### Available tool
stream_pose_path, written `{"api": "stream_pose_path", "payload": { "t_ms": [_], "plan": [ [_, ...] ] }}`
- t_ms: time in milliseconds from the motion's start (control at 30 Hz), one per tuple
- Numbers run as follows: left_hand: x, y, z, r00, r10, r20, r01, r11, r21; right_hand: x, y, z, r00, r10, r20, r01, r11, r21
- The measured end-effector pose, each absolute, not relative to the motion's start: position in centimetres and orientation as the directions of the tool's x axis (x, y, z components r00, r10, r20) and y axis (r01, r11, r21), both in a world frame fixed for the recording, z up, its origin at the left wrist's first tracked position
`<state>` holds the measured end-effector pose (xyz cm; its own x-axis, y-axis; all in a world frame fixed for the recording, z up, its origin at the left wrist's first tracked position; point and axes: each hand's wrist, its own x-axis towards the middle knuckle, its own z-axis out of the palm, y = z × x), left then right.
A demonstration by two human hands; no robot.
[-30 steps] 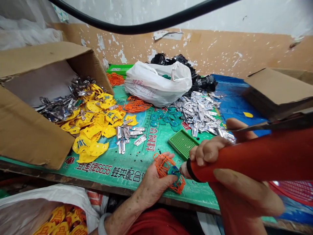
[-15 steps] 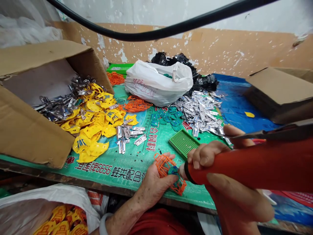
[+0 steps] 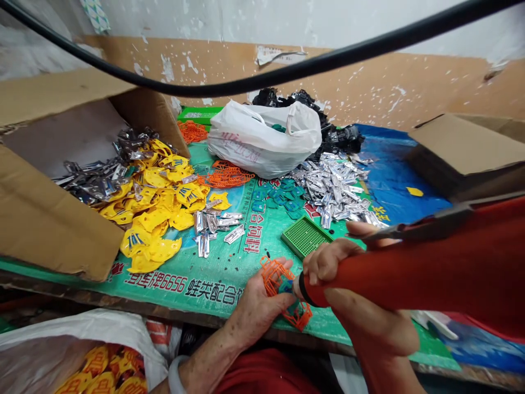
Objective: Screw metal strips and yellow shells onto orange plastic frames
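My left hand [image 3: 256,301] is closed round an orange plastic lattice frame [image 3: 304,318], with a teal plastic piece [image 3: 286,283] set on it. The thumb presses at the teal piece. My right hand [image 3: 365,320] wraps round a red power screwdriver [image 3: 410,279] that has a long lever along its top. Its nose points left and meets the teal piece, or nearly so; the tip of the bit is hidden. Just behind the hands lies a small green perforated tray [image 3: 305,236] with tiny bits in it.
Yellow plastic parts [image 3: 158,213] and silver plates spill from a cardboard box [image 3: 61,219]. Farther back are a white plastic bag [image 3: 262,142], teal pieces [image 3: 283,197], silver plates [image 3: 338,186] and black parts [image 3: 344,139]. A black cable [image 3: 229,87] crosses overhead. A sack [image 3: 82,328] holds yellow-orange pieces.
The screwdriver and my right hand have shifted left, with the nose closer over the teal piece. The left hand keeps its hold on the orange frame. The overhead cable hangs lower.
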<state>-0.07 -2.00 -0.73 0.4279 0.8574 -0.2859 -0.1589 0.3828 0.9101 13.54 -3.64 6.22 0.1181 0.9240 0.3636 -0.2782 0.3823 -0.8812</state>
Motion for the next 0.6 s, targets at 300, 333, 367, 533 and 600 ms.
{"api": "stream_pose_path", "payload": {
  "t_ms": [300, 333, 367, 533, 600],
  "plan": [
    [0.2, -1.8, 0.1, 0.508, 0.836, -0.207, -0.231, 0.363, 0.903, 13.9, -2.6, 5.3, 0.033, 0.942, 0.334, -0.135, 0.335, -0.932],
    [0.2, -1.8, 0.1, 0.510, 0.836, -0.201, -0.231, 0.359, 0.905, 13.9, -2.5, 5.3, 0.022, 0.942, 0.336, -0.142, 0.336, -0.931],
    [0.1, -1.8, 0.0, 0.507, 0.838, -0.202, -0.225, 0.355, 0.907, 13.9, -2.5, 5.3, 0.019, 0.940, 0.340, -0.147, 0.339, -0.929],
    [-0.4, -1.7, -0.7, 0.415, 0.857, -0.304, -0.144, 0.392, 0.909, 14.5, -2.6, 6.6, 0.111, 0.905, 0.410, -0.235, 0.425, -0.874],
    [-0.6, -1.6, -0.7, 0.359, 0.865, -0.350, -0.100, 0.409, 0.907, 15.5, -1.8, 7.5, 0.210, 0.887, 0.411, -0.250, 0.455, -0.855]
  ]
}}
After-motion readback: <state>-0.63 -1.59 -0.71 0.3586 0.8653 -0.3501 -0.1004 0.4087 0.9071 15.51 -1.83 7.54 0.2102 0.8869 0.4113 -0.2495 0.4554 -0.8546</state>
